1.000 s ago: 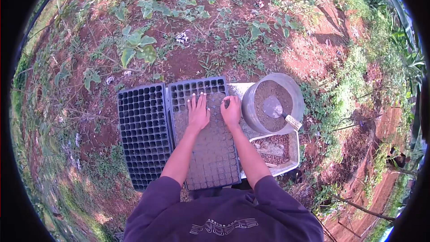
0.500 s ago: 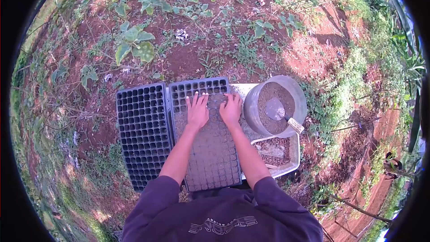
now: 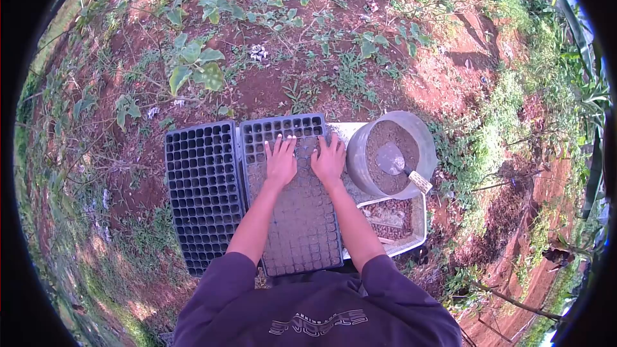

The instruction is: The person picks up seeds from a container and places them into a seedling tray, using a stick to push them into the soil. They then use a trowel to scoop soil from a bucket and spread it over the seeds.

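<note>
A black seedling tray (image 3: 301, 231) lies in front of me, most of its cells covered with brown soil. The far rows show unfilled tops. My left hand (image 3: 281, 166) rests palm down on the soil near those rows, fingers spread and holding nothing. Beside it, close to the tray's right edge, my right hand (image 3: 328, 166) touches the soil with its fingers apart and slightly bent. A second black seedling tray (image 3: 204, 199), with bare cells, stands directly to the left.
On the right is a round grey tub (image 3: 361, 166) of soil, with a trowel (image 3: 392, 159) in it. Nearer me, a pale shallow container (image 3: 421, 222) holds brown bits. Weeds and leafy plants (image 3: 196, 64) grow from the red ground beyond.
My right hand has shifted left from the tray's right edge, nearer my left hand. My left hand stays at nearly the same spot, and the view has moved slightly.
</note>
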`<state>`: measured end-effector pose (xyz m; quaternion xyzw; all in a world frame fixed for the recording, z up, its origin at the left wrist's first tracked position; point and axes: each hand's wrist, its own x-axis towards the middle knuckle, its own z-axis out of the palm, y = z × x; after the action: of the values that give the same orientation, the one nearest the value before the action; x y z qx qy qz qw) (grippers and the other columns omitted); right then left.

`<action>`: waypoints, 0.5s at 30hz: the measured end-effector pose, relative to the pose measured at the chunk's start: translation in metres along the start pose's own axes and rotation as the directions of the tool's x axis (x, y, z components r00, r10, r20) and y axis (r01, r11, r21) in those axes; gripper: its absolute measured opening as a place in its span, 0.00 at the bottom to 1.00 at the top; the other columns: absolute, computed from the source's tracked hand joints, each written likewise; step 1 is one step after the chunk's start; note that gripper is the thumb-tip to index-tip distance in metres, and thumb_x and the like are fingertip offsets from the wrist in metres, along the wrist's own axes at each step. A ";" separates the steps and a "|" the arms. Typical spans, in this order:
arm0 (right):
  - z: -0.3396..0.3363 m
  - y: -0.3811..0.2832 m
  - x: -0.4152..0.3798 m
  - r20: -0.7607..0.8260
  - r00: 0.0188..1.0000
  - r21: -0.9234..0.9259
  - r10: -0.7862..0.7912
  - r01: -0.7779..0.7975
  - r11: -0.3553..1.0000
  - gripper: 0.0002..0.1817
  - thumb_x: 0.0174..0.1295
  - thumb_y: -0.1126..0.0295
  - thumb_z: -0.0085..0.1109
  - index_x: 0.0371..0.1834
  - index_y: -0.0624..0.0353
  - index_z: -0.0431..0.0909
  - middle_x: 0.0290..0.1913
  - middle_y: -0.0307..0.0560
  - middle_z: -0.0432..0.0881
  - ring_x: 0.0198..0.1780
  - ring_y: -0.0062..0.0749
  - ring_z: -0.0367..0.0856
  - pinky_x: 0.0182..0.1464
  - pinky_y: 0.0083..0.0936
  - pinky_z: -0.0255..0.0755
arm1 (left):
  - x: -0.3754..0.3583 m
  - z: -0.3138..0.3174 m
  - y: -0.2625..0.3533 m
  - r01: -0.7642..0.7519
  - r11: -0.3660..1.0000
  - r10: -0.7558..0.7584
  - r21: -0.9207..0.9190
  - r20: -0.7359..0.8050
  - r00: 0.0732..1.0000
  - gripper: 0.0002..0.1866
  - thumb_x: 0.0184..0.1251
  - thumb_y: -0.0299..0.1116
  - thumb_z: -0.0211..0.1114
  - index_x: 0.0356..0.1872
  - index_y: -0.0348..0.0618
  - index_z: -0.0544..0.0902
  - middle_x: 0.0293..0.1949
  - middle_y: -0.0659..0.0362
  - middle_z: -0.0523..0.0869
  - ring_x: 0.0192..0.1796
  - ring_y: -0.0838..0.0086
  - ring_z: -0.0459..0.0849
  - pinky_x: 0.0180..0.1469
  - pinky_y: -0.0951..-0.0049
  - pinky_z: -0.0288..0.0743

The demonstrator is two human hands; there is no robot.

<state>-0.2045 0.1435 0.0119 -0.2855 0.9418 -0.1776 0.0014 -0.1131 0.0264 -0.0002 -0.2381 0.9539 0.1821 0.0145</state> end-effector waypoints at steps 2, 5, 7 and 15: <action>0.002 -0.003 0.001 -0.001 0.995 0.028 0.105 -0.105 0.994 0.24 0.55 0.63 0.58 0.58 0.54 0.74 0.68 0.55 0.60 0.64 0.59 0.61 0.64 0.51 0.61 | 0.001 0.000 0.000 0.001 1.000 -0.001 0.005 -0.004 1.000 0.30 0.64 0.31 0.54 0.70 0.47 0.63 0.69 0.61 0.65 0.75 0.62 0.54 0.75 0.42 0.39; 0.001 -0.002 0.002 0.036 0.994 0.047 0.106 -0.108 0.993 0.25 0.55 0.63 0.58 0.59 0.53 0.73 0.69 0.56 0.58 0.64 0.60 0.60 0.65 0.51 0.61 | 0.001 0.000 -0.001 0.004 1.000 -0.004 -0.003 0.000 1.000 0.30 0.64 0.31 0.54 0.70 0.48 0.63 0.69 0.61 0.65 0.75 0.62 0.54 0.75 0.42 0.39; 0.001 0.000 0.001 0.022 0.996 0.054 0.088 -0.089 0.995 0.26 0.55 0.62 0.58 0.60 0.52 0.72 0.69 0.56 0.58 0.65 0.60 0.60 0.65 0.51 0.61 | 0.000 0.000 -0.001 -0.007 1.000 0.006 -0.018 -0.030 1.000 0.29 0.64 0.31 0.53 0.69 0.47 0.65 0.68 0.60 0.67 0.75 0.61 0.55 0.74 0.41 0.40; 0.003 0.004 -0.006 0.058 0.996 0.089 0.070 -0.075 0.993 0.30 0.56 0.60 0.59 0.64 0.51 0.70 0.70 0.55 0.56 0.65 0.59 0.60 0.66 0.50 0.60 | 0.000 0.002 -0.003 -0.036 0.999 0.033 -0.029 -0.098 0.995 0.28 0.63 0.30 0.54 0.67 0.47 0.67 0.65 0.58 0.69 0.73 0.60 0.58 0.73 0.39 0.42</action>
<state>-0.2008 0.1487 0.0069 -0.2554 0.9421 -0.2122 0.0467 -0.1118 0.0253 -0.0032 -0.2304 0.9545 0.1850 -0.0387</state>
